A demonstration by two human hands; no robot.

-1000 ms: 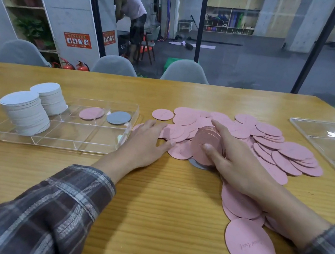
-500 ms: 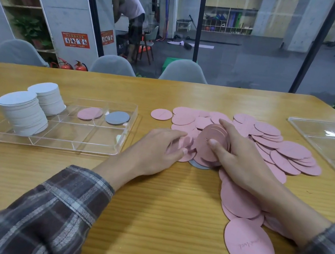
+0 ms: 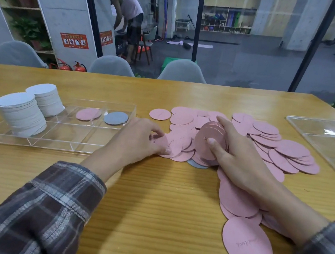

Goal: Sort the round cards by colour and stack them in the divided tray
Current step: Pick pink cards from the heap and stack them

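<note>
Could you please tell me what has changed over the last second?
The left hand, lying flat at the left edge of the pink pile before, has curled its fingers and pinches a pink card. The right hand still grips its stack of pink cards on edge; the divided tray and white stacks are unchanged.

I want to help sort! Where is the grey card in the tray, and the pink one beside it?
grey card (image 3: 116,118): head view, middle of its face.
pink card (image 3: 88,114): head view, middle of its face.
</note>
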